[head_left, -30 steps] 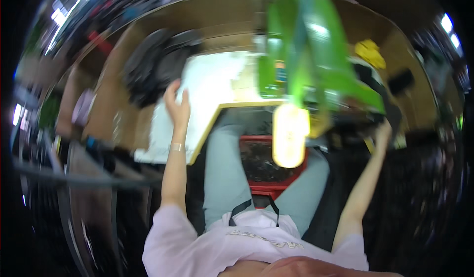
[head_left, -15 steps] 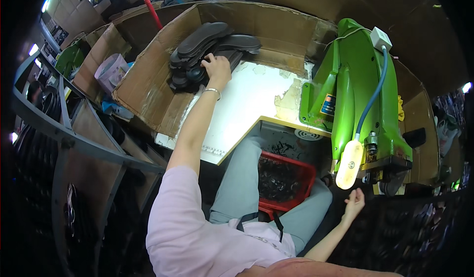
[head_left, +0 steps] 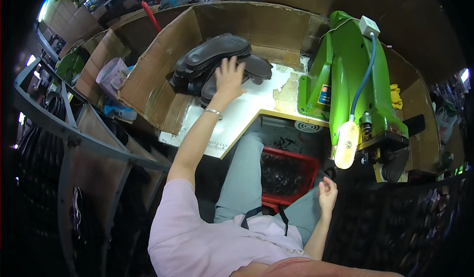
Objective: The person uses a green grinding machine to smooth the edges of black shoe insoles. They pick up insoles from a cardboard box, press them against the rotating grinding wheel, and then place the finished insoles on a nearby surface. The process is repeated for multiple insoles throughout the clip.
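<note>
A pile of dark shoe soles (head_left: 217, 50) was seen at the left rear of the white tabletop (head_left: 254, 97), within a cardboard wall (head_left: 247, 18). The soles were heaped unevenly, one across another. The left hand (head_left: 229, 84) was held palm down over the near side of the pile, its fingers spread wide; whether the soles were touched could not be told. The right hand (head_left: 327, 195) was raised beside the right trouser leg (head_left: 298, 215), its fingers loosely bent, with nothing seen in it. A green machine (head_left: 355, 79) was placed to the right, with a yellow lamp (head_left: 345, 148) at its front.

Each sole was judged to be light, firm yet somewhat bendable, not fragile, and little prone to slipping. A hold was thought best taken at the narrow middle, thumb and fingers across opposite edges; with the soles overlapping, a neighbour might easily be dragged along.
</note>
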Available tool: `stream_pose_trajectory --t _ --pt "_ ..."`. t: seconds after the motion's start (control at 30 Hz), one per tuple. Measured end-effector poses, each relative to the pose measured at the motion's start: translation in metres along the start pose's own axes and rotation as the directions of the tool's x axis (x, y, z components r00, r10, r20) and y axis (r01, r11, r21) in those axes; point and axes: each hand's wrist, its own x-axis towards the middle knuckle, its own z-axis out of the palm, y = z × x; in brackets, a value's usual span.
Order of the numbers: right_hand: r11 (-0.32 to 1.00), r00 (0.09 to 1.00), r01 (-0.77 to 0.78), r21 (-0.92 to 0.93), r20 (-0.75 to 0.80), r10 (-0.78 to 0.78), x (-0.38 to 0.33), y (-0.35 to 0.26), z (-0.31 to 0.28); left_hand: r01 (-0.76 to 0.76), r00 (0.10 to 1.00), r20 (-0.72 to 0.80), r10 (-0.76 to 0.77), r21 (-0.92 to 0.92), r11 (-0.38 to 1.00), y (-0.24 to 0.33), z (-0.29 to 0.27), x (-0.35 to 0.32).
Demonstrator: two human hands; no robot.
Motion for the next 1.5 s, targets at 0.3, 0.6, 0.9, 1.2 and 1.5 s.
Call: stream_pose_trajectory --t 0.3,0.6,0.9,1.2,1.5 --pt "0.929 0.968 -0.205 0.309 0.204 0.146 -0.028 -0.007 0.007 -0.264 0.912 -0.402 0.081 -0.423 0.867 0.05 -0.001 0.03" --pt "0.223 0.872 -0.486 0.845 0.484 0.071 -0.037 -0.062 0.046 -0.36 0.913 -0.172 0.371 -0.769 0.528 0.193 -0.039 -0.239" --pt "0.666 0.848 -0.427 0.611 0.526 0.061 -0.079 -0.019 -0.023 0.476 0.865 0.497 0.063 -0.776 -0.415 0.2 -0.055 -0.225" --pt "0.535 0.837 -0.522 0.664 0.521 0.168 -0.117 -0.001 0.0 0.584 0.787 0.55 0.28 -0.81 -0.051 0.285 -0.058 -0.161" --pt "0.435 0.94 -0.337 0.835 0.269 0.21 -0.124 0.002 -0.023 0.399 0.915 0.398 0.069 -0.917 0.0 0.275 -0.028 -0.18"
